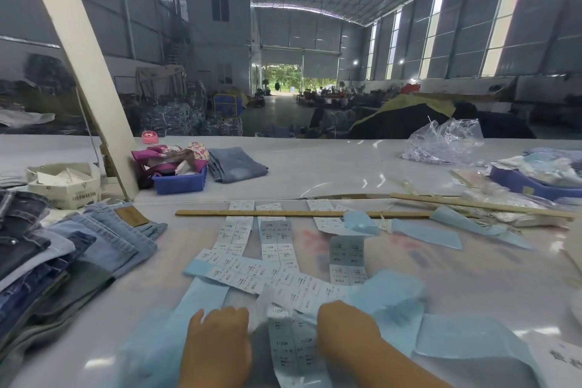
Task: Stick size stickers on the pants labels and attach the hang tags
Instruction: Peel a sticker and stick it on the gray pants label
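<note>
Long strips of white size stickers [241, 272] on pale blue backing lie spread over the white table [330, 167] in front of me. My left hand [219, 340] and my right hand [346, 324] are at the near edge, backs up, on either side of one sticker strip [294, 346] that runs toward me. Both hands' fingers are tucked out of sight, so their hold on the strip is unclear. A stack of folded jeans [104, 242] with a brown waist patch [131, 216] lies at the left.
Two wooden rulers [283, 213] lie across the strips farther back. A blue bin [180, 181], a folded pair of jeans [234, 164] and a white box [64, 183] stand behind; plastic bags [444, 142] and a blue tray [532, 186] sit right. A slanted post [82, 72] rises left.
</note>
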A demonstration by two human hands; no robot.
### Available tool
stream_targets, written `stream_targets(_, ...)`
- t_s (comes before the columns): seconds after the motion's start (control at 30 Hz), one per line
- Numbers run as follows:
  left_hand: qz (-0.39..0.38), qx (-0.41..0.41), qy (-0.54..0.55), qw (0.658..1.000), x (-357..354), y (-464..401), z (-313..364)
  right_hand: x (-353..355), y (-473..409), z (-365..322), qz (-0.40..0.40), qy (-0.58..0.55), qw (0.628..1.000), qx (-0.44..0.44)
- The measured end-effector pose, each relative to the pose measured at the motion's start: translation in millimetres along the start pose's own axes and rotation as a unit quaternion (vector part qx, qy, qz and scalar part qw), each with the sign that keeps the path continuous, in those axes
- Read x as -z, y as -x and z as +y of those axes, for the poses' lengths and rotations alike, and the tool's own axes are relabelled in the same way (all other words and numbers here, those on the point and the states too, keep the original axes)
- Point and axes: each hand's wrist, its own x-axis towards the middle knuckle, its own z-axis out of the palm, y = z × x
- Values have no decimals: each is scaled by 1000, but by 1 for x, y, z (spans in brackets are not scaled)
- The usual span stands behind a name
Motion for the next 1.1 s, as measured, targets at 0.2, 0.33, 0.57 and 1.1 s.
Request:
stream_targets(0.2, -62, 20, -28, 997, -9, -3, -4, 2, 2, 0, -43, -2, 999, -21)
stream_targets(0.33, 37, -30, 32, 998, -4, -6, -4, 7, 6, -2, -12, -4, 1000, -27)
stream_targets(0.57, 225, -82, 22, 971, -9, -7, 1, 4, 1, -12, 11, -59, 994, 95)
stream_targets(1.1, 170, -109, 54, 978, 2, 1, 32, 19, 4, -14, 199, -47, 976, 69)
